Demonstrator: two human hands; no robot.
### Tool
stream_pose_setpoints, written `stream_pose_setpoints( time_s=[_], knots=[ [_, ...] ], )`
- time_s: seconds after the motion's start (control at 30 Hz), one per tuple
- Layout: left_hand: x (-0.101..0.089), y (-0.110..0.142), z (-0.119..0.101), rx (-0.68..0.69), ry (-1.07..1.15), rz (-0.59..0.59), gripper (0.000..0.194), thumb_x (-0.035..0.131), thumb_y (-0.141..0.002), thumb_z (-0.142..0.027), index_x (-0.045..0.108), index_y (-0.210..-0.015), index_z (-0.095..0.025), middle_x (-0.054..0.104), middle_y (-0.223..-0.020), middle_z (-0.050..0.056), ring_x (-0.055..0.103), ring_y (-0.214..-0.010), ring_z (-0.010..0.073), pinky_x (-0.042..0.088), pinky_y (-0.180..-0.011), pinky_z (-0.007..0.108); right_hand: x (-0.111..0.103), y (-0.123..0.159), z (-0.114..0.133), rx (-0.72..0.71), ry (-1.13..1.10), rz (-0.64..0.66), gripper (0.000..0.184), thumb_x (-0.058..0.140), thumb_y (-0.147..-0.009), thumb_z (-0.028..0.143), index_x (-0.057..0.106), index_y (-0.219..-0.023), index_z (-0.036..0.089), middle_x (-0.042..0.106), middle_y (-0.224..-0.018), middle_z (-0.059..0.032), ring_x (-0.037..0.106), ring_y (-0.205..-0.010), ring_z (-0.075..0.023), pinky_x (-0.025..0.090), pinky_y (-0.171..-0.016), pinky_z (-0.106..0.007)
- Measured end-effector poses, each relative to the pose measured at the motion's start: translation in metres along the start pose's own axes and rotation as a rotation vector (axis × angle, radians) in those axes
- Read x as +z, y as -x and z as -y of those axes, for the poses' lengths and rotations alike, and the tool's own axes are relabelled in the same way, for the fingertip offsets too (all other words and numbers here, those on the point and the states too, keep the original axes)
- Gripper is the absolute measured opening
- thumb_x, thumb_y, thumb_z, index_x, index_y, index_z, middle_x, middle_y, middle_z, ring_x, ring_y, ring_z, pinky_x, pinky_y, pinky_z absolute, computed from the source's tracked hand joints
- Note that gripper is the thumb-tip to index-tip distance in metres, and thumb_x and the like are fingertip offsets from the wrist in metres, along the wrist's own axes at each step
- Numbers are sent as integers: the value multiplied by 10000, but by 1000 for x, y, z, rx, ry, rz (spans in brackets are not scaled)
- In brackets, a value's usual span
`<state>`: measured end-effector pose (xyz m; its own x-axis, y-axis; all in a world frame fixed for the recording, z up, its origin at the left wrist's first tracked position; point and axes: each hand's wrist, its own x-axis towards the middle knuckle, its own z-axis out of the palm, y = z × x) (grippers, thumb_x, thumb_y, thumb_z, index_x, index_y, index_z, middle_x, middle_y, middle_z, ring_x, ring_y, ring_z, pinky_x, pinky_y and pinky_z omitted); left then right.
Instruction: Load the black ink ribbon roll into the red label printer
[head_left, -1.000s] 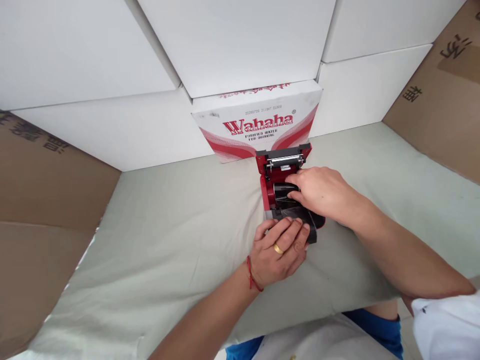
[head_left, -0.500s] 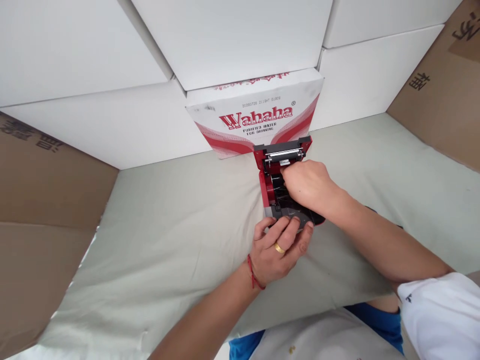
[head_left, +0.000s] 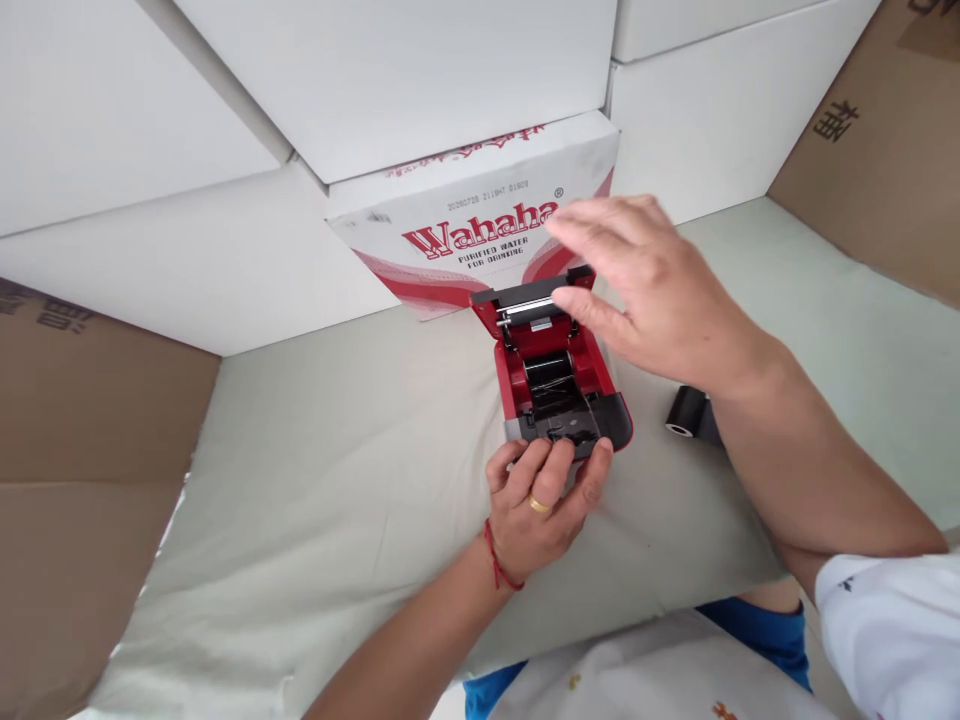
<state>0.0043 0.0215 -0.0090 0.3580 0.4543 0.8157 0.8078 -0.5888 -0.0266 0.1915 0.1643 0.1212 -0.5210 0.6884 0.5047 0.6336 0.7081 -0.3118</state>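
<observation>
A small red and black label printer point(head_left: 508, 400) lies on the cloth with its lid point(head_left: 517, 297) raised toward the back. In its bay sits a black roll point(head_left: 549, 371), from which dark shiny film runs forward over the front lip. My left hand point(head_left: 541, 500) grips the front edge, fingertips pressing on the film end and the lip. Beside the raised lid, my right hand point(head_left: 652, 285) is open with thumb and fingers apart and holds nothing. Its thumb overlaps the lid's right end in view; whether it touches, I cannot tell.
A second black roll point(head_left: 686, 411) lies on the cloth point(head_left: 360, 450), partly behind my right forearm. Behind the printer stands a white and red Wahaha water carton point(head_left: 457, 215). White boxes point(head_left: 420, 80) line the back, with brown cardboard point(head_left: 105, 420) on the left and more cardboard point(head_left: 885, 170) on the right.
My right hand has come out of the printer's bay and risen to the lid's right side, its fingers now spread. The roll inside is uncovered. My left hand stays on the front edge.
</observation>
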Motion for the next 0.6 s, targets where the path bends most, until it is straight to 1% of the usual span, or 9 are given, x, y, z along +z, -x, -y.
stream_pose_setpoints(
  time_s=[0.03, 0.1, 0.17, 0.23, 0.3, 0.37, 0.47, 0.53, 0.6],
  knots=[
    [-1, 0, 1, 11, -6, 9, 356, 780, -952, -111, 868, -1250, -284, 684, -1079, 81, 630, -1065, 217, 487, -1055, 386, 6, -1, -3, -45, 1, 40, 452, 599, -1130, 337, 709, -1540, 184, 700, -1601, -170, 599, -1496, -387, 496, -1249, -593],
    [-2, 0, 3, 17, -14, 22, 356, 776, -953, -104, 867, -1243, -290, 686, -1076, 75, 634, -1067, 214, 484, -1051, 383, 13, -1, -4, -105, 6, 137, 454, 592, -1126, 302, 705, -1533, 135, 703, -1595, -187, 603, -1486, -384, 507, -1242, -588],
    [-2, 0, 3, 10, -3, 28, 343, 761, -965, -93, 866, -1232, -282, 681, -1088, 77, 637, -1073, 215, 477, -1051, 389, 10, 0, 1, -114, 24, 222, 409, 562, -1126, 242, 743, -1469, 113, 738, -1523, -188, 648, -1393, -363, 550, -1162, -541],
    [-2, -1, 1, -2, 17, 24, 341, 733, -977, -72, 863, -1222, -270, 669, -1102, 82, 635, -1084, 218, 467, -1045, 396, 0, 1, 11, -81, 42, 306, 356, 521, -1128, 186, 810, -1327, 130, 787, -1375, -163, 687, -1240, -323, 572, -1020, -466],
    [-2, -2, 0, -11, 28, 19, 344, 714, -985, -61, 861, -1218, -267, 660, -1109, 83, 629, -1083, 218, 463, -1035, 397, -11, 1, 22, -19, 48, 438, 358, 489, -1126, 138, 846, -1143, 153, 801, -1194, -126, 688, -1071, -268, 532, -872, -389],
    [-2, -2, 0, -16, 31, 18, 343, 721, -983, -67, 863, -1217, -274, 662, -1107, 82, 627, -1080, 219, 466, -1026, 395, -18, -1, 32, 30, 52, 640, 315, 534, -1078, 71, 828, -996, 152, 778, -1075, -92, 652, -910, -209, 456, -753, -344],
    [-1, -1, 0, -25, 40, 19, 348, 734, -976, -73, 870, -1211, -291, 667, -1101, 78, 629, -1082, 220, 471, -1021, 395, -18, -6, 42, -21, 107, 889, 236, 613, -955, -38, 770, -905, 131, 760, -1018, -69, 558, -748, -146, 350, -670, -340],
    [0, 0, 0, -33, 54, 12, 353, 731, -973, -62, 875, -1199, -292, 660, -1107, 78, 624, -1078, 219, 466, -1012, 397, -15, -9, 45, -71, 171, 936, 260, 588, -914, -70, 742, -873, 135, 757, -976, -65, 501, -686, -133, 309, -654, -349],
    [1, 0, 0, -43, 68, 1, 332, 741, -979, -70, 879, -1181, -293, 652, -1115, 76, 617, -1065, 217, 460, -997, 397, -12, -12, 47, -82, 206, 922, 288, 545, -918, -62, 717, -835, 154, 746, -926, -57, 464, -647, -135, 287, -642, -356]
  ],
)
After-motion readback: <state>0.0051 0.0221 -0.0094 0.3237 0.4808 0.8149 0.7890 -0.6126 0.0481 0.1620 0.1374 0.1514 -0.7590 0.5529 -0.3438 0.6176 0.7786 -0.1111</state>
